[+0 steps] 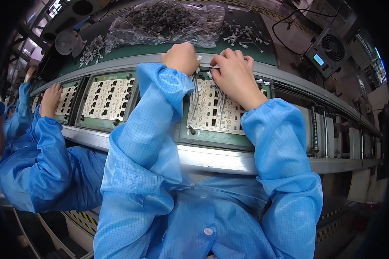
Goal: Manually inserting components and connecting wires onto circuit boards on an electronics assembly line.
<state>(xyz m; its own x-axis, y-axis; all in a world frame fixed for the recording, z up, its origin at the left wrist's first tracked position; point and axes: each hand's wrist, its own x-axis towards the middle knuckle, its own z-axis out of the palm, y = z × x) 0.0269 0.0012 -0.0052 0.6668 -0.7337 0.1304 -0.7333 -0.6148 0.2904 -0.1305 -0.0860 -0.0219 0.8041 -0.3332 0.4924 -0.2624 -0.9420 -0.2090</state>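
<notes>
A pale circuit board panel (203,113) lies in a green carrier in front of me, with several dark components in rows. At its far edge my left hand (182,58) is closed, with a white connector of a wire lead (199,57) at its fingertips. Thin white wires (196,97) hang down over the panel below it. My right hand (237,77) is curled over the panel's far part, fingers bent round another white wire lead (210,75). The exact grip of its fingertips is partly hidden.
Beyond the rail, a clear plastic bag (164,23) of wire leads lies on a green surface, with loose leads (246,35) beside it. A second panel (107,98) sits to the left, near a co-worker's hand (51,100). A fan device (328,51) stands at far right.
</notes>
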